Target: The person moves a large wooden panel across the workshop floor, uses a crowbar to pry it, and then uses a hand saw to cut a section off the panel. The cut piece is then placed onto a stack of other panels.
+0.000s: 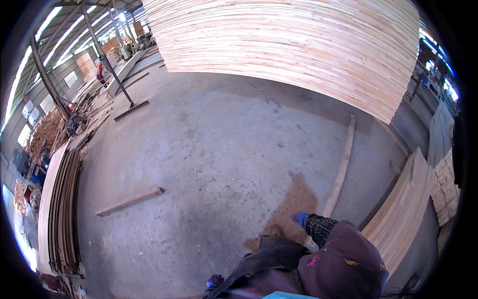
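Head view.

Right hand (300, 218): blue covering, dark patterned cuff; out ahead of the body, above a brown patch (297, 194) on the floor (209, 139). Grip: blurred; cannot tell whether apart or together.

Left hand (215, 281): low, at the lower edge, beside the dark clothing (271, 259). Grip: partly hidden; cannot tell.

Long beam (342, 169): wood, flat on the floor, nearest to the right hand; lower part passes behind the cuff. Contact with the hand: cannot tell.

Right stack (403, 214): pale boards, lengthwise, right of the long beam.

Large stack (289, 45): pale boards, many layers, across the top.

Short beam (130, 201): wood, on the floor, left of centre, well apart from both hands.

Left stack (62, 209): boards, pale outer face, darker edges, far left.

Shoe (275, 230): brown, on the brown patch, left of the right hand.

Post (107, 65): dark, on a flat foot, upper left.

Co-worker (100, 74): red headwear, distant, beyond the post.
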The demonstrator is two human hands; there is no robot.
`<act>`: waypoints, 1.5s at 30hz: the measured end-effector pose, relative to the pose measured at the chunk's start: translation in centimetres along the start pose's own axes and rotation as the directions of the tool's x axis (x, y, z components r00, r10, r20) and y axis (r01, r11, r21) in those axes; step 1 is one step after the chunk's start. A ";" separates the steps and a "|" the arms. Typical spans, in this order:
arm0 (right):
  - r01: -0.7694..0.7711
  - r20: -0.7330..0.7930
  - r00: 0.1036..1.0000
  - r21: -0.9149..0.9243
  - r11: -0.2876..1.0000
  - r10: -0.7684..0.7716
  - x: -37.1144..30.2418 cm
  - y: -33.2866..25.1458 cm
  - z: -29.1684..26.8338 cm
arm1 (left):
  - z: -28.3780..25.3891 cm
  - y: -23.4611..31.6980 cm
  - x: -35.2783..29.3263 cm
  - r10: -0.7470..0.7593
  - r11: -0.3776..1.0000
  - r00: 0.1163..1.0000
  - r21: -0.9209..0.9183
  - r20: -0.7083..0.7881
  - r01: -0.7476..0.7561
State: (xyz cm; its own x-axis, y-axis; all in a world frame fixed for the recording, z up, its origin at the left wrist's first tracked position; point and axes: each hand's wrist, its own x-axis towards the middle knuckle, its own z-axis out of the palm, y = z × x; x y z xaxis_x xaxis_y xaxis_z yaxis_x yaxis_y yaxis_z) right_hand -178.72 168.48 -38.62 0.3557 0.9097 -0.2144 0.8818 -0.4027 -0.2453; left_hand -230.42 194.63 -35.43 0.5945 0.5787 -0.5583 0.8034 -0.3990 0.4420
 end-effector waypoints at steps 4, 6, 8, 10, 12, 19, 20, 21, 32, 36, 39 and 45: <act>-0.331 0.218 0.921 -0.002 0.944 0.324 0.7 -1.1 3.5 | -2.3 -2.5 -0.2 0.054 0.998 0.999 -0.023 0.010 -0.054; -0.213 0.112 0.975 0.195 0.958 0.194 0.3 -4.7 4.0 | -3.8 -4.6 -1.3 0.033 0.999 0.999 -0.005 -0.001 -0.033; -0.124 0.073 0.991 0.176 0.977 0.113 0.4 -7.7 4.1 | -4.8 -6.3 -2.2 0.034 0.999 0.999 0.002 -0.003 -0.034; -0.074 0.123 0.990 0.070 0.995 0.065 0.1 -10.4 3.7 | -5.2 -7.6 -3.0 0.039 0.999 0.999 0.020 -0.003 -0.039; -0.034 0.254 0.965 -0.132 0.991 0.067 0.5 -11.1 2.7 | -5.4 -7.6 -3.4 0.048 0.998 0.999 0.032 -0.003 -0.048; 0.071 0.138 0.988 -0.036 0.997 -0.066 1.6 -9.7 3.8 | -4.2 -9.0 -3.7 0.003 0.874 0.976 0.473 0.218 -0.108; 0.049 0.188 0.982 -0.062 0.997 -0.036 1.3 -9.1 3.8 | -4.7 -6.7 -4.0 -0.075 0.867 0.955 0.491 0.286 -0.079; 0.022 0.240 0.971 -0.092 0.996 0.001 0.5 -8.3 3.6 | -6.9 -2.6 -4.5 -0.148 0.858 0.922 0.509 0.358 -0.060; -0.140 0.282 0.959 0.379 0.915 0.030 1.2 -3.2 4.6 | 3.6 -11.0 -2.6 0.141 0.990 0.932 0.021 -0.333 -0.142; -0.617 0.602 0.780 0.698 0.363 0.170 2.9 -8.2 1.0 | 5.1 -11.6 -6.0 -0.474 0.377 0.880 -0.911 -0.037 0.165; -0.696 0.673 0.716 0.670 0.260 0.186 4.5 -12.0 -3.6 | 8.2 -12.1 -7.3 -0.601 -0.444 0.733 -0.896 0.318 0.024; -0.649 0.674 0.730 0.633 0.422 0.112 13.8 -11.2 0.7 | 16.2 -13.5 -10.6 -0.664 -0.329 0.735 -0.937 0.140 -0.119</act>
State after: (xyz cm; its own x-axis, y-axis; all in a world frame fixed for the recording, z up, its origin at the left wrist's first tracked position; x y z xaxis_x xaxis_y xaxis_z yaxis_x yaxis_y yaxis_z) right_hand -183.91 185.50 -39.47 0.1500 0.5500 -0.8216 -0.0549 -0.8251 -0.5623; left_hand -247.05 182.40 -46.85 -0.0915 0.5907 -0.8017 -0.3664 0.7286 0.5787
